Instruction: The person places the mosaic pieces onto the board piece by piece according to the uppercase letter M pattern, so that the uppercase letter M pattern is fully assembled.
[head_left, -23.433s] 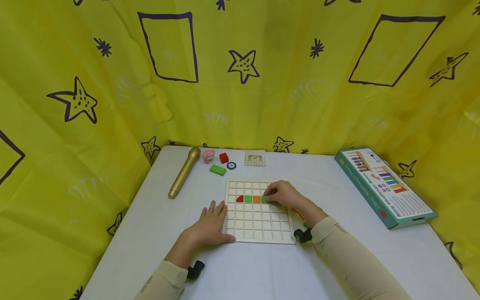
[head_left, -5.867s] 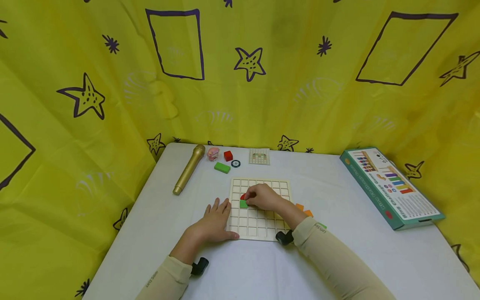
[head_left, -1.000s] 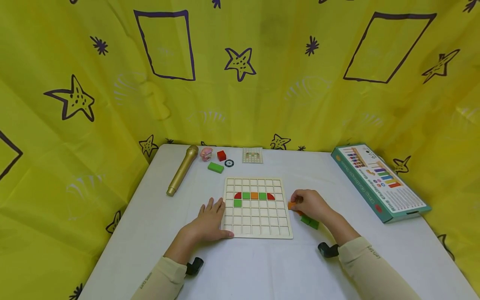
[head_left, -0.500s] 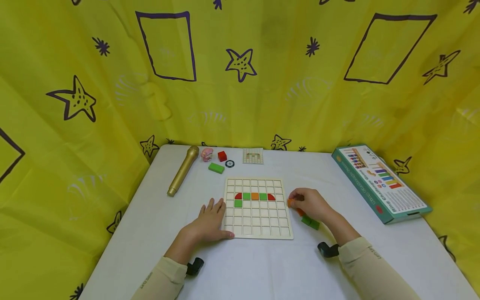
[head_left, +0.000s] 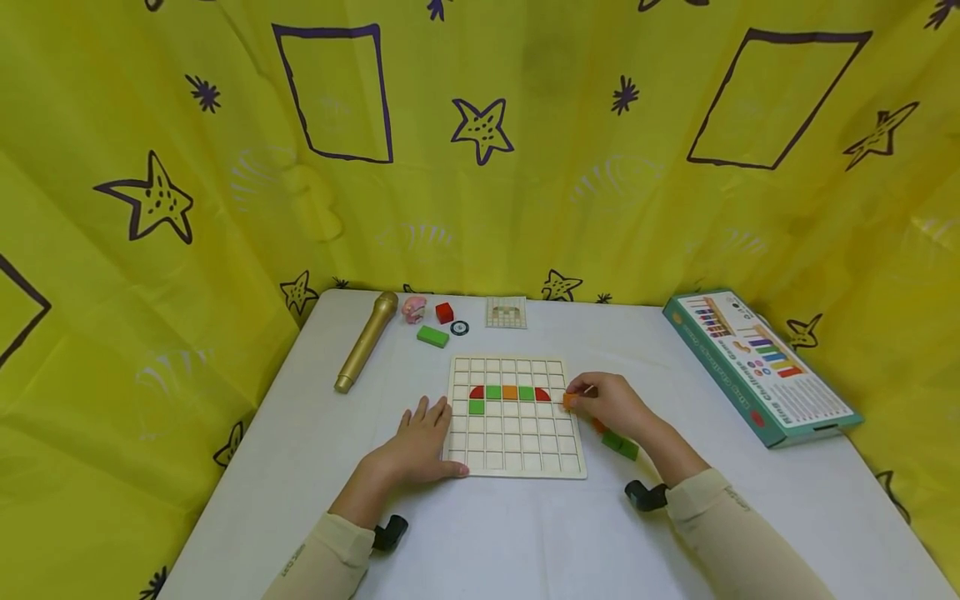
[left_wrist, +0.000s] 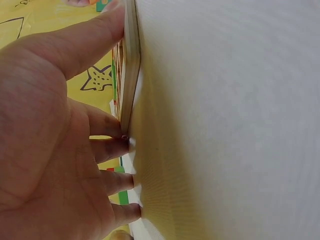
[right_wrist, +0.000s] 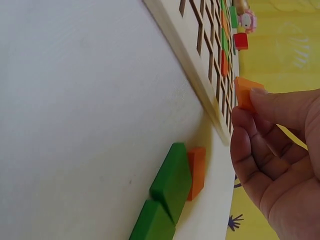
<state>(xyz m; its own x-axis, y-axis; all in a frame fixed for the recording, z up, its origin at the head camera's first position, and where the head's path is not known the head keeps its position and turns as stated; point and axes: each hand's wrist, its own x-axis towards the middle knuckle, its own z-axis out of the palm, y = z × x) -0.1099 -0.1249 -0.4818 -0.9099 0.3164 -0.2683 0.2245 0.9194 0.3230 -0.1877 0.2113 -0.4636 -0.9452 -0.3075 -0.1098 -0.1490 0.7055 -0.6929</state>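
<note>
My right hand (head_left: 611,404) pinches an orange square tile (right_wrist: 245,92) between thumb and fingers, at the right edge of the wooden grid board (head_left: 517,450). My left hand (head_left: 422,443) lies flat with fingers spread, its thumb and a fingertip against the board's left side. On the board, a row runs red quarter-round tile (head_left: 477,392), green, orange, green, red quarter-round. A green square tile (head_left: 476,407) sits under the left red one. Below my right hand two green tiles (right_wrist: 172,180) and an orange tile (right_wrist: 197,172) lie on the table.
Behind the board are a gold microphone (head_left: 366,343), a pink figure (head_left: 414,309), a red cube (head_left: 445,312), a green block (head_left: 432,336), a black-and-white ring (head_left: 460,327) and a pattern card (head_left: 506,312). A game box (head_left: 761,367) lies at the right.
Over the last second my right hand has lifted the orange tile and carried it left to the board's edge. Since the earliest frame, the row's right red tile and the lower green tile were added.
</note>
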